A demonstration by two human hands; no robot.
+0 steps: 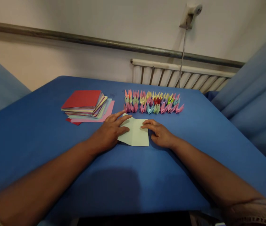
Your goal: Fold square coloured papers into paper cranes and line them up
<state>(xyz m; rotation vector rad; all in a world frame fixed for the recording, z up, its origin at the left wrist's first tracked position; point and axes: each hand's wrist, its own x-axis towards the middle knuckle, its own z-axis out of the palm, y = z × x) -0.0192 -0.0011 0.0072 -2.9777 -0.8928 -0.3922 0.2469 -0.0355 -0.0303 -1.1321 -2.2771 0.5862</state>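
Note:
A pale green square of origami paper (139, 133) lies on the blue-covered table in front of me, with a crease down its middle. Its left part tilts up slightly from the crease. My left hand (111, 130) rests over the left side of the paper, fingers spread and thumb lying on the sheet. At the right edge, my right hand (159, 133) touches the paper with its outstretched fingertips; its thumb is lower, beside the edge. Neither hand is closed around the sheet.
Left of the paper stands a stack of coloured paper (83, 99), red on top. Several rows of small folded paper cranes (156, 102) stand behind it on the blue table (170, 182). A radiator (170, 73) and a wall rail (100, 42) are beyond; blue curtains (260, 94) hang at the sides.

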